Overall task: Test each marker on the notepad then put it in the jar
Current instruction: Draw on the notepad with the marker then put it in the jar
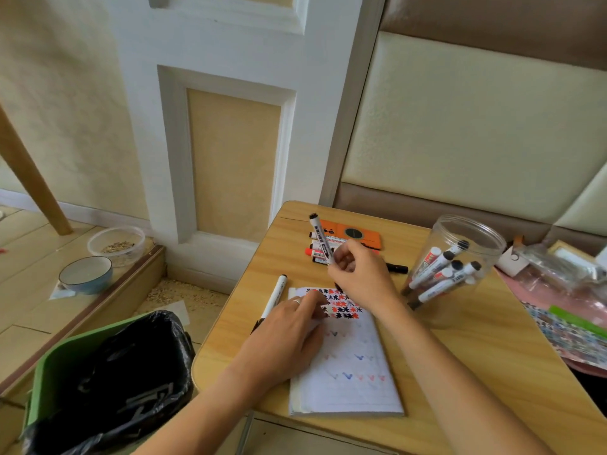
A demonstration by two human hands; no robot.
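1. Head view: I see the light wooden table point(460, 339) filling the lower right of the frame, with the green waste bin lined with a black bag point(98, 382) at lower left.
2. The white lined notepad point(348, 366) lies low at centre, its top rows covered in red and black star marks.
3. The clear plastic jar point(460, 257) lies tipped at right of centre, several white markers with black ends inside it.
4. My left hand point(285, 339) rests flat on the notepad, fingers relaxed and straight.
5. My right hand point(361, 277) pinches a white marker with a black end point(320, 238), tilted up-left above the pad's top edge.
6. Behind it, more markers point(317, 252) lie against an orange flat case point(354, 234).
7. A thin white pen point(274, 297) lies just left of the notepad.
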